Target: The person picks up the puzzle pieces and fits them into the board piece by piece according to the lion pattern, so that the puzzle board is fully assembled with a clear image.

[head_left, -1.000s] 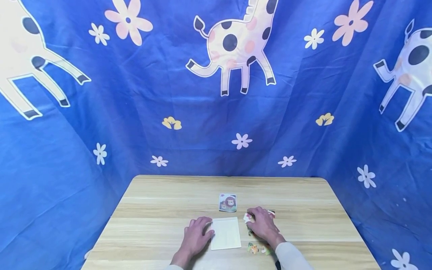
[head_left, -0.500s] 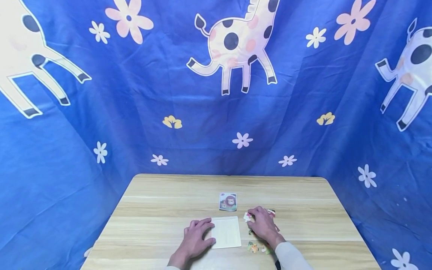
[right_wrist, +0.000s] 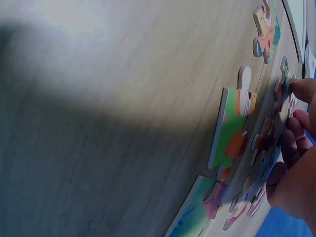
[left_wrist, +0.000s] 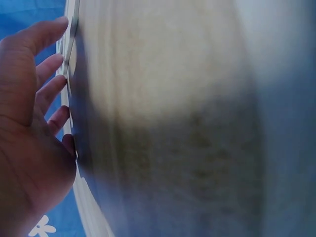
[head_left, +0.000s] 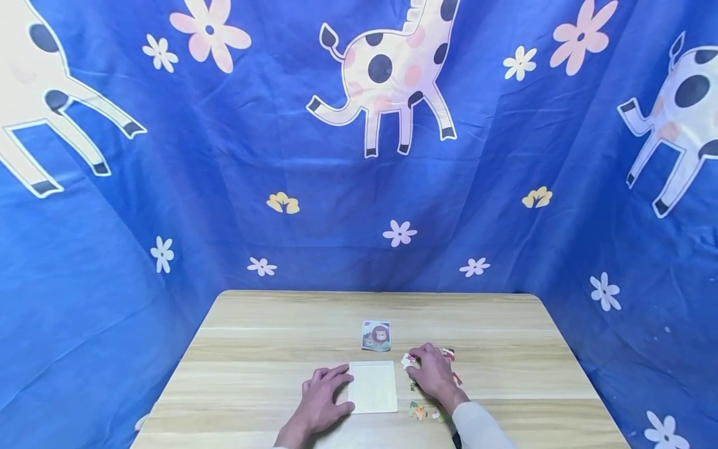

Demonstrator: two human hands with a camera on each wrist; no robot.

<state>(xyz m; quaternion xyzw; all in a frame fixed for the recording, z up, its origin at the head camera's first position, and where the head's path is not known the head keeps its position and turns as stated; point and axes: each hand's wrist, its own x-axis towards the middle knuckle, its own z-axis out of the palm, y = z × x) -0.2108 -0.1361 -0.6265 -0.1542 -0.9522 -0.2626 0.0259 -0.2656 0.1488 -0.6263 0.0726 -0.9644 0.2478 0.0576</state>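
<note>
In the head view, a square, pale puzzle tray (head_left: 373, 387) lies on the table. My left hand (head_left: 320, 402) rests at the tray's left edge, thumb and fingertips spread along it; the left wrist view shows those fingers (left_wrist: 52, 91) fairly straight. To the right of the tray, my right hand (head_left: 434, 373) pinches a white and pink jigsaw piece (head_left: 407, 361) between thumb and fingers. In the right wrist view, the right hand (right_wrist: 298, 153) is over several loose pieces, and the pinched one is mostly hidden.
A picture card with a lion (head_left: 376, 336) lies behind the tray. Loose jigsaw pieces (head_left: 417, 411) are scattered around and beneath the right hand, including a green and orange one (right_wrist: 229, 126). A blue printed cloth (head_left: 336, 249) rises behind the wooden table (head_left: 252, 349).
My left thumb has moved down along the tray's left edge, and the fingers have spread wider. The right hand stays almost in place with the jigsaw piece.
</note>
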